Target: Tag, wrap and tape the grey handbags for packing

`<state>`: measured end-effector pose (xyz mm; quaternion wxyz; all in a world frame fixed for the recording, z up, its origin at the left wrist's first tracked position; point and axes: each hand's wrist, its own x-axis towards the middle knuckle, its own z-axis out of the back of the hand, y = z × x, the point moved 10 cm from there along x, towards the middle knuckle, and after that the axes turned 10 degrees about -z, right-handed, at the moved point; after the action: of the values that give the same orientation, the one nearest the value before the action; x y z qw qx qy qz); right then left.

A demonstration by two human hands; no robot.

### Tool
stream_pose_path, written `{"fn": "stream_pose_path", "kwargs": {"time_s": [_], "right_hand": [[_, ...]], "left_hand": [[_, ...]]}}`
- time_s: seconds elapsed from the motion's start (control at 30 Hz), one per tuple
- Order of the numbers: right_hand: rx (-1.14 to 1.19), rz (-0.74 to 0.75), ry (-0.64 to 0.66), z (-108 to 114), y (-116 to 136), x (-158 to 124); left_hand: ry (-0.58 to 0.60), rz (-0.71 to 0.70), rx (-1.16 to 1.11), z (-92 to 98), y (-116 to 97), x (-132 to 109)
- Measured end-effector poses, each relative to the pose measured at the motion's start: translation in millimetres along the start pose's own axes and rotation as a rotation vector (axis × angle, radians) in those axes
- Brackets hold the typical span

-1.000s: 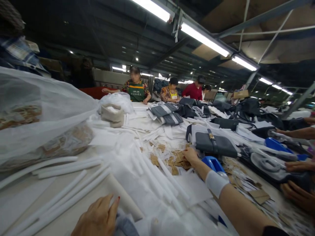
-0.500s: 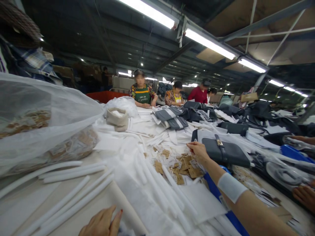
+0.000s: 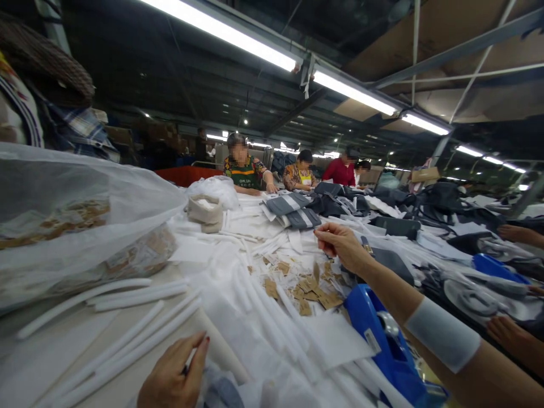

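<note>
My right hand [image 3: 342,248] is raised over a pile of brown tags [image 3: 312,292], fingertips pinched; a blurred brown tag [image 3: 316,272] hangs just below them, its string too thin to make out. At the bottom, my left hand [image 3: 174,371] has its thumb and fingers curled round something small and dark, mostly hidden. A grey-blue item under clear wrap [image 3: 223,391] lies beside that hand. Behind my right forearm is a dark grey bag [image 3: 393,265], partly covered by the arm.
White foam rods [image 3: 127,340] cover the table. A large clear bag of tags [image 3: 85,238] stands left. A blue tape dispenser [image 3: 382,345] sits under my right forearm. Folded grey bags [image 3: 293,208] lie farther back. People work across the table, and another person's hands [image 3: 510,334] show at right.
My right hand has risen off the tag pile, and a tag now hangs below it. My left hand appears slightly higher. The view has shifted, uncovering more of the blue dispenser.
</note>
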<state>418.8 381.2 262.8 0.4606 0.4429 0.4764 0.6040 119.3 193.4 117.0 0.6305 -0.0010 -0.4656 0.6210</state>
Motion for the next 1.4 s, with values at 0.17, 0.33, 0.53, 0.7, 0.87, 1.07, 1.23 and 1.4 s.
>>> {"fn": "stream_pose_path", "kwargs": {"time_s": [0.17,0.33,0.53,0.7,0.87,1.07,1.23,1.4], "right_hand": [[0.033,-0.11,0.216,-59.4,-1.3,-41.7],[0.16,-0.295,0.46,-136.3,-24.0,-83.0],[0.327,-0.402,0.629,-212.3,-48.5,-111.3],[0.359,-0.421,0.687,-233.8,-54.3,-117.6],[0.383,-0.437,0.587,-223.9,-57.7,-109.8],[0.35,-0.292,0.305,-193.3,-72.8,-96.7],[0.281,-0.173,0.661,-224.2,-64.6,-113.9],[0.109,-0.115,0.894,-253.0,-70.8,-129.8]], "left_hand": [[-0.084,0.102,-0.269,14.4,-22.2,2.4],[0.049,0.146,-0.581,3.9,-42.9,3.4],[0.076,0.129,-0.771,5.2,-53.3,1.7],[0.065,0.202,-0.919,-0.3,-52.1,2.1],[-0.026,0.261,-0.785,4.7,-39.5,1.8],[-0.146,0.278,-0.534,22.6,-26.0,0.7],[-0.15,0.296,-0.809,16.4,-26.6,2.5],[-0.17,0.363,-1.102,13.4,-27.5,0.1]]}}
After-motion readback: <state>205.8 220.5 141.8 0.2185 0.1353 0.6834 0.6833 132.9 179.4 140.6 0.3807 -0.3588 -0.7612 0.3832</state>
